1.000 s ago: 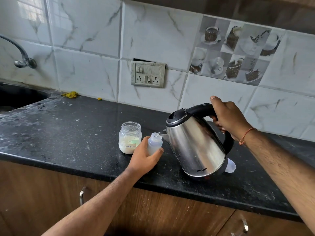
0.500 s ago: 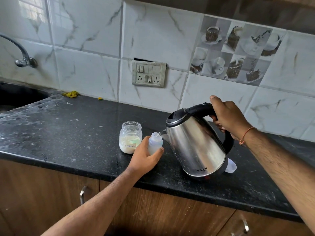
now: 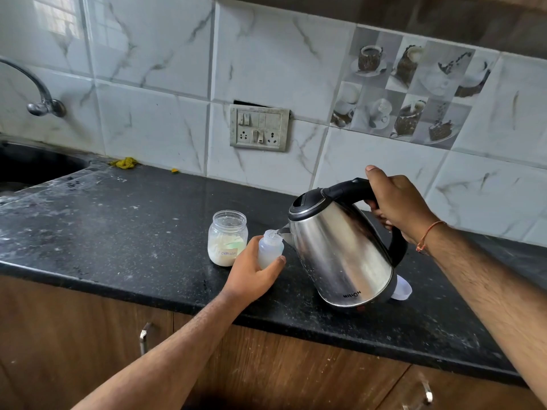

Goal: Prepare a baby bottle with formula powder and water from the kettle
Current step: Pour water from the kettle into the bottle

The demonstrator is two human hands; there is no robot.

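The clear open jar of white formula powder [image 3: 227, 238] stands on the black speckled stone surface [image 3: 118, 229]. At its 4 o'clock, the left hand [image 3: 253, 275] grips the small translucent plastic baby bottle [image 3: 270, 250] upright. At the bottle's 3 o'clock, the right hand [image 3: 396, 202] is closed on the black handle of the stainless-steel kettle [image 3: 340, 250], tilted with its spout at the bottle mouth.

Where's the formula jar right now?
Head view, centre: the formula jar stands open on the black counter, just left of the baby bottle held by the left hand.
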